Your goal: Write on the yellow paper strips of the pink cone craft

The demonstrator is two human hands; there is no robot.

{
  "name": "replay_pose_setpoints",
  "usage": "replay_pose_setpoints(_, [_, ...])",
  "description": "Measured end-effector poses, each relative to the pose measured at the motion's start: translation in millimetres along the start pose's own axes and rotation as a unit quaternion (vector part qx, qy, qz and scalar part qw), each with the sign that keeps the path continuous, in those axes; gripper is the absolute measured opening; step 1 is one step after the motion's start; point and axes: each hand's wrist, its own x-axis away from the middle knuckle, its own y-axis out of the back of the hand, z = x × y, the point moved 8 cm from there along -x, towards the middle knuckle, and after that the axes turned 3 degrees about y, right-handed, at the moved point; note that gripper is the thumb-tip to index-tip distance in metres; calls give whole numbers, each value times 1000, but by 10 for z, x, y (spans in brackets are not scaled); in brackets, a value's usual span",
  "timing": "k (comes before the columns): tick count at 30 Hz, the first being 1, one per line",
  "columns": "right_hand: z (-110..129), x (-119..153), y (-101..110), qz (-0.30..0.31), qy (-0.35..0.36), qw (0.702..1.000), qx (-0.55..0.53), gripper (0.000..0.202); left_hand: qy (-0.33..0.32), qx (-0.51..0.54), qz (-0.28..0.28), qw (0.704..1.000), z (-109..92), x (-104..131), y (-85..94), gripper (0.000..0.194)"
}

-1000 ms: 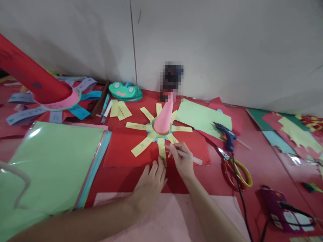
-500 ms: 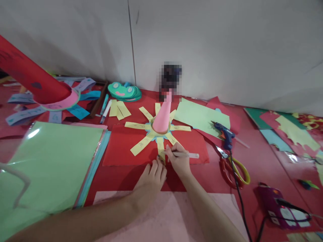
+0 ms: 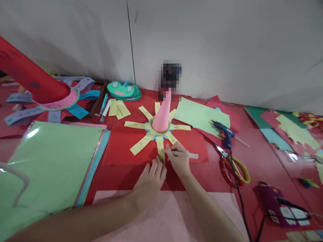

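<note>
My right hand (image 3: 179,159) is closed round a pen (image 3: 188,154) with a pale, see-through barrel. The pen's tip end is at the front yellow paper strip (image 3: 160,144). Bent fingers of my left hand (image 3: 152,173) hold down the near end of that strip; the thumb is hidden. Several yellow strips, some with pencil-like marks, spread like rays from a pink paper cone (image 3: 162,117) standing upright. A blue scalloped paper base (image 3: 155,138) shows under the cone. All this rests on a red paper sheet (image 3: 121,148).
A glue gun (image 3: 225,134) with a black cord and red-and-yellow-handled scissors (image 3: 233,171) lie at right, near a purple device (image 3: 280,205). Green paper in a plastic sleeve (image 3: 58,161) is at left. Behind it leans a red paper tube (image 3: 32,74). Green frog cutouts (image 3: 123,91) lie by the wall.
Almost nothing differs. The view has shifted very slightly; both hands and the pen stay at the same front strip.
</note>
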Motion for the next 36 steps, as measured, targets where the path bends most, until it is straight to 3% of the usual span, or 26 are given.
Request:
replay_pose_setpoints(13, [32, -1, -31, 34, -8, 999, -22, 40, 0, -7, -13, 1000, 4, -2, 42, 31])
replay_pose_setpoints(19, [36, -7, -14, 14, 2, 1000, -8, 39, -1, -11, -13, 1000, 4, 3, 39, 30])
replay_pose_setpoints(25, [51, 0, 148, -88, 56, 995, -3, 40, -2, -27, -4, 1000, -1, 1, 3, 31])
replay_pose_setpoints(28, [76, 0, 315, -149, 79, 985, -45, 37, -6, -40, -9, 999, -9, 0, 10, 31])
replay_pose_setpoints(36, [96, -137, 800, -296, 84, 951, -9, 30, -6, -37, -7, 999, 3, -5, 17, 33])
